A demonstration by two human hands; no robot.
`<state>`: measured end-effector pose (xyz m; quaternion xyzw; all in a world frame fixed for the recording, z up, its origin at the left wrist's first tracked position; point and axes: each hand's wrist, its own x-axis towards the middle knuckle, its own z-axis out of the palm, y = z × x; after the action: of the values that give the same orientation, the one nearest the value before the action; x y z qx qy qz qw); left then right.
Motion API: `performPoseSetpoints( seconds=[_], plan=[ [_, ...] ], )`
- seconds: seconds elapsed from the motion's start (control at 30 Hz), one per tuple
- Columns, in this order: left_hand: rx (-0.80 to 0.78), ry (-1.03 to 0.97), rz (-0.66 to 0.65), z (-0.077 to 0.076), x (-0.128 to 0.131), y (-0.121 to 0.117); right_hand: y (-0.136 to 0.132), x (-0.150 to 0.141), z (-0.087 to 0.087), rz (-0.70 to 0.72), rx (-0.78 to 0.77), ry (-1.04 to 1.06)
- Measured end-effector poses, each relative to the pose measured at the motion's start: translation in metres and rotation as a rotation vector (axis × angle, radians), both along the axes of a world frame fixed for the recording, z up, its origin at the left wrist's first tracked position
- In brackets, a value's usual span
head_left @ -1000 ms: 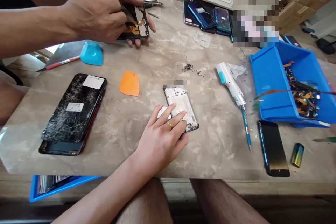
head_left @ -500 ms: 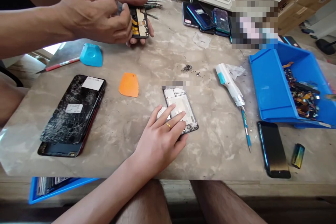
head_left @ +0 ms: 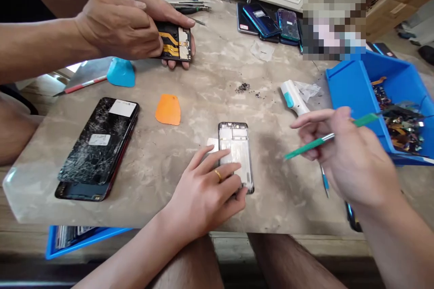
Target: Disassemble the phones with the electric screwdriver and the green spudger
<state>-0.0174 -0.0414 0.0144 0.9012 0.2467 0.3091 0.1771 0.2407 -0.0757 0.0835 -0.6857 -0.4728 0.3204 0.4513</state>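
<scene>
My left hand (head_left: 206, 187) lies over the lower part of a stripped phone frame (head_left: 237, 144), fingers spread across its silvery inside and thumb by the lower right edge. A small white piece (head_left: 212, 144) sticks out beside the frame under my fingertips. On the right, my right hand (head_left: 346, 153) is raised above the table, closed around a green spudger (head_left: 310, 148) with a metal middle. The spudger's tip points left toward the frame, apart from it. Below that hand, a white electric screwdriver (head_left: 294, 98) with a blue-green button is partly hidden.
A blue bin (head_left: 349, 86) of parts stands right. Cracked phones (head_left: 98, 144) lie left, near orange (head_left: 168, 109) and blue (head_left: 121, 72) plastic picks. A co-worker's hands (head_left: 122, 27) hold an opened phone (head_left: 174, 43). Small screws (head_left: 243, 87) lie mid-table; several phones (head_left: 261, 20) sit behind.
My right hand has come into view from the right with the green spudger. The phone frame has turned more upright under my left hand. The co-worker's hands have shifted on their phone.
</scene>
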Motion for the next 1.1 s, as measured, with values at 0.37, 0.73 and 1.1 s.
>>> performPoseSetpoints(
  seconds=[0.37,0.73,1.1],
  plan=[
    [-0.021,0.139,-0.086,0.006,-0.024,-0.004,0.011,-0.048,-0.016,0.230,0.039,-0.120],
    [-0.003,0.127,-0.094,0.004,-0.022,-0.003,0.015,-0.051,-0.021,0.259,0.078,-0.206],
    [-0.016,0.124,-0.112,0.001,-0.019,-0.002,0.006,-0.059,-0.017,0.593,0.438,-0.777]
  ],
)
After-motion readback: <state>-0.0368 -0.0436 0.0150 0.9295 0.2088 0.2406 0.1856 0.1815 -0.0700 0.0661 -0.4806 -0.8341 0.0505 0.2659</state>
